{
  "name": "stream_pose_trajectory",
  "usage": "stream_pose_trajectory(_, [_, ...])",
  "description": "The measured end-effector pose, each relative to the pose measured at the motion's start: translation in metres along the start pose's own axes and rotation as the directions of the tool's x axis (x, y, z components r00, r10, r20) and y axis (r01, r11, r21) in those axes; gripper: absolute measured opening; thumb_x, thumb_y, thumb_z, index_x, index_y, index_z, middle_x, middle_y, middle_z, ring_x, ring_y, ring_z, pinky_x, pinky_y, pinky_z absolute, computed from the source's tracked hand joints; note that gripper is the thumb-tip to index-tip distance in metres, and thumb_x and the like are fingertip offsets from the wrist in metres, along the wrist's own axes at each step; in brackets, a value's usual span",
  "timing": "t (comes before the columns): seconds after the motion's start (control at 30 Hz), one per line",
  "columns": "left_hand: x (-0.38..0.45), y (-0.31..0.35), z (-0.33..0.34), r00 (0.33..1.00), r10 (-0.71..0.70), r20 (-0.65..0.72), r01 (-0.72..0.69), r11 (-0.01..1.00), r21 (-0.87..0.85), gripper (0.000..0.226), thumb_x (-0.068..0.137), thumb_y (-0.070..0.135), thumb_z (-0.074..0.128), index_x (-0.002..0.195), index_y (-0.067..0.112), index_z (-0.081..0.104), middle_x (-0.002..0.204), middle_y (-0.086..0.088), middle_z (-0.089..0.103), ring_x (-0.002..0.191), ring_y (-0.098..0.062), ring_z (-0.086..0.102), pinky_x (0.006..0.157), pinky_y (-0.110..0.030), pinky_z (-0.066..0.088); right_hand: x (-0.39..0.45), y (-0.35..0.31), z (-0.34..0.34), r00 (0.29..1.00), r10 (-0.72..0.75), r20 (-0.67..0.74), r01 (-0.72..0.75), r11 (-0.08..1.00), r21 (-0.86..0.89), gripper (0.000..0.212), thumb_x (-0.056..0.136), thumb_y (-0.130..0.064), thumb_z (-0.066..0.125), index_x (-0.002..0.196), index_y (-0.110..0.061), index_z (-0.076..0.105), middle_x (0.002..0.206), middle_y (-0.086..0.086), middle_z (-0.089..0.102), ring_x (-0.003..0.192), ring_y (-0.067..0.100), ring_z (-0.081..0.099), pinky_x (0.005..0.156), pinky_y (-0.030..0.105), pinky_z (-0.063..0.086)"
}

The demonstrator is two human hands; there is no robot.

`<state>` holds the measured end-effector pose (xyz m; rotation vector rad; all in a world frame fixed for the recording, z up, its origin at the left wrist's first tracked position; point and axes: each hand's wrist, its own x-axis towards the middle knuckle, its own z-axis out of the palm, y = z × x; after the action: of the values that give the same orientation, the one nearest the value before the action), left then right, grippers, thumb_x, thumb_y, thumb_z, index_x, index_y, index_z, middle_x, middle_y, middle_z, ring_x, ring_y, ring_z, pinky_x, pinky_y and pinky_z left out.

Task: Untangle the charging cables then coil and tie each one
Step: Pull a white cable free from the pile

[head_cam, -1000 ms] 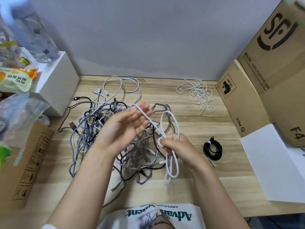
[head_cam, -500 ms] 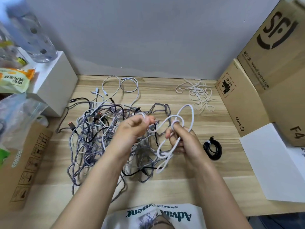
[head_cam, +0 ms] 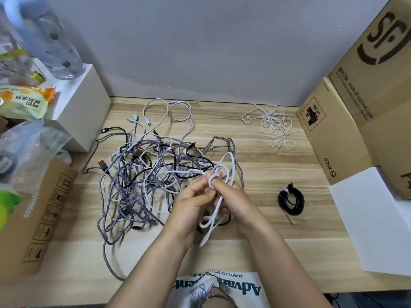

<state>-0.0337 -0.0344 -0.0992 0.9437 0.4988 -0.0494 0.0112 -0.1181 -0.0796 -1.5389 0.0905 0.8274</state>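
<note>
Both hands met just above the near middle of the surface [head_cam: 266, 165], fingers curled around the same white cable [head_cam: 231, 167]. The right hand [head_cam: 231, 196] gripped it with a turn of the cable wrapped round one raised fingertip, while the left hand [head_cam: 195, 201] pinched the strands right beside it, the two hands touching. Loops of the white cable rose above the fingers, and more of it hung below the hands, its lower loops reaching the surface.

Directly to the left of the hands and beyond them lay the tangled pile of cables [head_cam: 142, 174]: grey braided ones, black ones and thinner white ones crossing over one another, one grey strand trailing toward the near edge. The white cable ran from the hands into this pile.

To the right of the hands, well apart from the pile, sat a coiled black cable [head_cam: 291, 201], bound with a white tie. Farther off to the right and beyond lay a loose heap of white ties [head_cam: 273, 127].

At the far right stood cardboard boxes [head_cam: 347, 121], with a white sheet [head_cam: 369, 218] in front of them. At the far left were a white box [head_cam: 84, 114] carrying a clear bottle [head_cam: 53, 45] and a snack packet [head_cam: 24, 101], plastic bags, and a brown carton [head_cam: 40, 221] nearer the edge.
</note>
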Motion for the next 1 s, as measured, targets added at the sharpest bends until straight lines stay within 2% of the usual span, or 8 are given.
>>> stream_pose_trajectory(0.2, [0.033, 0.042, -0.029, 0.968, -0.236, 0.086, 0.250, 0.865, -0.435, 0.022, 0.082, 0.025, 0.049, 0.066, 0.018, 0.063, 0.075, 0.005, 0.066, 0.069, -0.010, 0.063, 0.071, -0.025, 0.045, -0.009, -0.013, -0.006, 0.983, -0.170, -0.067, 0.169, 0.986, -0.007, 0.056, 0.091, -0.013, 0.058, 0.037, -0.022, 0.050, 0.037, -0.012, 0.040, 0.034, -0.001, 0.037, 0.039, 0.009, 0.030])
stream_pose_trajectory(0.3, [0.055, 0.054, -0.051, 0.978, -0.207, 0.034, 0.174, 0.709, -0.684, 0.044, 0.097, 0.027, 0.035, 0.062, 0.017, 0.059, 0.061, 0.007, 0.061, 0.057, -0.009, 0.062, 0.070, -0.023, 0.044, -0.018, -0.024, -0.010, 0.976, -0.210, -0.056, 0.216, 0.968, 0.126, 0.047, 0.081, -0.014, 0.064, 0.040, -0.023, 0.043, 0.040, -0.011, 0.033, 0.035, 0.001, 0.029, 0.040, 0.012, 0.027])
stream_pose_trajectory(0.43, [0.072, 0.062, -0.069, 0.973, -0.215, -0.087, 0.080, 0.664, -0.744, 0.040, 0.101, 0.026, 0.030, 0.069, 0.021, 0.052, 0.054, 0.006, 0.060, 0.048, -0.008, 0.060, 0.069, -0.021, 0.037, -0.033, -0.039, -0.022, 0.965, -0.262, 0.013, 0.235, 0.886, 0.399, 0.035, 0.065, -0.016, 0.069, 0.038, -0.020, 0.047, 0.037, -0.011, 0.030, 0.034, 0.002, 0.024, 0.044, 0.017, 0.022])
stream_pose_trajectory(0.57, [0.071, 0.059, -0.059, 0.977, -0.096, -0.188, -0.012, 0.864, -0.503, 0.041, 0.099, 0.033, 0.036, 0.064, 0.023, 0.055, 0.052, 0.009, 0.059, 0.050, -0.003, 0.060, 0.060, -0.016, 0.049, -0.046, -0.047, -0.029, 0.916, -0.396, 0.069, 0.328, 0.834, 0.444, 0.033, 0.043, -0.026, 0.082, 0.036, -0.022, 0.050, 0.037, -0.012, 0.033, 0.037, 0.005, 0.026, 0.048, 0.022, 0.027])
stream_pose_trajectory(0.67, [0.053, 0.060, -0.043, 0.989, 0.143, 0.020, -0.134, 0.958, -0.253, 0.048, 0.092, 0.037, 0.042, 0.055, 0.021, 0.069, 0.068, 0.010, 0.069, 0.070, -0.004, 0.067, 0.070, -0.020, 0.054, -0.041, -0.047, -0.033, 0.941, -0.340, 0.008, 0.326, 0.909, 0.259, 0.026, 0.049, -0.025, 0.077, 0.041, -0.021, 0.053, 0.040, -0.010, 0.039, 0.038, 0.004, 0.034, 0.048, 0.018, 0.031])
stream_pose_trajectory(0.77, [0.034, 0.064, -0.024, 0.909, 0.308, 0.280, -0.320, 0.947, -0.005, 0.031, 0.075, 0.052, 0.059, 0.077, 0.026, 0.075, 0.098, 0.008, 0.072, 0.101, -0.009, 0.064, 0.093, -0.032, 0.046, -0.027, -0.038, -0.022, 0.967, -0.252, -0.037, 0.255, 0.957, 0.136, 0.029, 0.062, -0.035, 0.075, 0.064, -0.014, 0.055, 0.041, -0.010, 0.046, 0.035, -0.001, 0.040, 0.041, 0.011, 0.032])
stream_pose_trajectory(0.87, [0.020, 0.058, -0.010, 0.867, 0.316, 0.386, -0.392, 0.910, 0.136, 0.036, 0.078, 0.052, 0.057, 0.094, 0.025, 0.075, 0.120, 0.002, 0.065, 0.119, -0.017, 0.055, 0.099, -0.037, 0.044, -0.019, -0.028, 0.000, 0.984, -0.174, -0.040, 0.178, 0.967, 0.182, 0.030, 0.062, -0.044, 0.057, 0.069, -0.015, 0.052, 0.037, -0.011, 0.042, 0.030, -0.001, 0.038, 0.035, 0.009, 0.028])
stream_pose_trajectory(1.0, [0.009, 0.039, 0.000, 0.900, 0.181, 0.396, -0.251, 0.959, 0.132, 0.057, 0.072, 0.054, 0.067, 0.115, 0.017, 0.067, 0.132, 0.000, 0.058, 0.095, -0.009, 0.065, 0.074, -0.020, 0.055, -0.016, -0.026, 0.012, 0.985, -0.148, -0.092, 0.170, 0.926, 0.338, 0.024, 0.085, -0.028, 0.052, 0.066, -0.018, 0.043, 0.032, -0.010, 0.041, 0.027, -0.001, 0.039, 0.032, 0.010, 0.030])
